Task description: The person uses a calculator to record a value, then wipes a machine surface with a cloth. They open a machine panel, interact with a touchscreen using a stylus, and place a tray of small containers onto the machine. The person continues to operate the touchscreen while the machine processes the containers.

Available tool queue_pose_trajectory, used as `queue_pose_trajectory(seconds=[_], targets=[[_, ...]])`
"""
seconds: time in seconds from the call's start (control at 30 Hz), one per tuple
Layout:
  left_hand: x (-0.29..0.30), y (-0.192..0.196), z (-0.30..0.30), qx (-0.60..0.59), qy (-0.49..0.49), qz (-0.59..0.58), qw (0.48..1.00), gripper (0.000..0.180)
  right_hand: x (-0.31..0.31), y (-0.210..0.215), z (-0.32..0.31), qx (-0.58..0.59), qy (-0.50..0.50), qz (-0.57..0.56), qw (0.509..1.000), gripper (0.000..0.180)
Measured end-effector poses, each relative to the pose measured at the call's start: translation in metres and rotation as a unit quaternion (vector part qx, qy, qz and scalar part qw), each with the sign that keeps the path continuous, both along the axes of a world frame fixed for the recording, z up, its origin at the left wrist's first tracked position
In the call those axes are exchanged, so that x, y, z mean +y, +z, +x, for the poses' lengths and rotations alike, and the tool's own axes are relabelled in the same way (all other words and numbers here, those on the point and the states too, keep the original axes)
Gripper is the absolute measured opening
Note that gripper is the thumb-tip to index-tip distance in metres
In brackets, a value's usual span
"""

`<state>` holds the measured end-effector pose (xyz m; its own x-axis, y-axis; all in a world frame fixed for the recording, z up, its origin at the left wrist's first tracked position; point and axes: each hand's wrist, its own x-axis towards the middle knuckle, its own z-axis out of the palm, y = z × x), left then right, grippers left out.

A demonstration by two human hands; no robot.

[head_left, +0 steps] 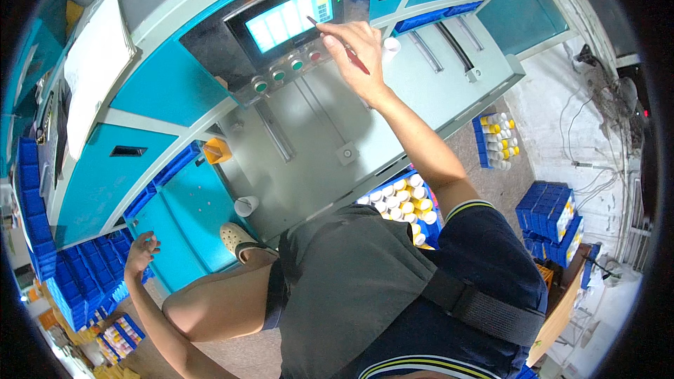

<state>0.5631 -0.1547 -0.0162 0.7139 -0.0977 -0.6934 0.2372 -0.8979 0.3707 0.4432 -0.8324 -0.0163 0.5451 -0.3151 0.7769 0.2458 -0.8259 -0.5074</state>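
The right hand point(357, 52) is clamped on a red pen point(337, 45), whose long axis slants up and left so its tip meets the touchscreen point(291, 17) just beyond the fingers. The left hand point(140, 253) hangs spread and empty, far below-left, by the blue bins point(77, 281).

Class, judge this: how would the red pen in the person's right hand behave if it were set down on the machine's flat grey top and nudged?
The red pen looks thin, straight and rigid, so it is probably stiff and light. Its slim round shape suggests it may roll on the smooth grey top. The right hand holds it with fingertips alone, which hints at little weight.
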Motion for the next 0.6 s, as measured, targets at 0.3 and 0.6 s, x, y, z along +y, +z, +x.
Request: queue_pose_trajectory(seconds=[0.3, 0.6], targets=[[0.003, 0.001, -0.004, -0.001, -0.016, 0.010, 1.000, 0.086, 0.003, -0.001, 0.002, 0.010, 0.016, -0.013, 1.000, 0.019], [0.001, 0.003, -0.007, -0.011, -0.010, 0.009, 1.000, 0.087, 0.029, -0.019, -0.004, 0.039, 0.081, -0.067, 0.994, 0.024]])
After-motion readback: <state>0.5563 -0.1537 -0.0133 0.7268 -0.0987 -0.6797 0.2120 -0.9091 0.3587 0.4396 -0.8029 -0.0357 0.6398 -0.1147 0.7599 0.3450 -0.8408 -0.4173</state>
